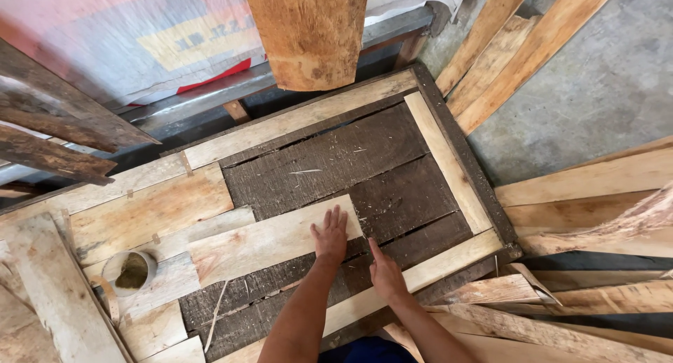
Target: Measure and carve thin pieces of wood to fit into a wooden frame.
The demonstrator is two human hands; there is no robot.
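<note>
My left hand point(330, 235) lies flat, fingers apart, on the right end of a pale wooden board point(259, 242) that rests across a dark plank tabletop point(329, 160). My right hand point(385, 270) presses flat on the dark planks just right of that board, fingers pointing up-left, close to a pale strip along the table's near edge point(427, 265). Neither hand holds anything. The tabletop is framed by light wooden strips on its far side point(301, 118) and right side point(445, 160).
A tin can point(131, 270) with greenish-brown contents sits at the left among pale boards. A thick log end point(308, 33) hangs over the table's far side. Loose planks are stacked at the right point(589, 195) and upper right point(519, 48). Dark weathered boards point(56, 125) jut in from the left.
</note>
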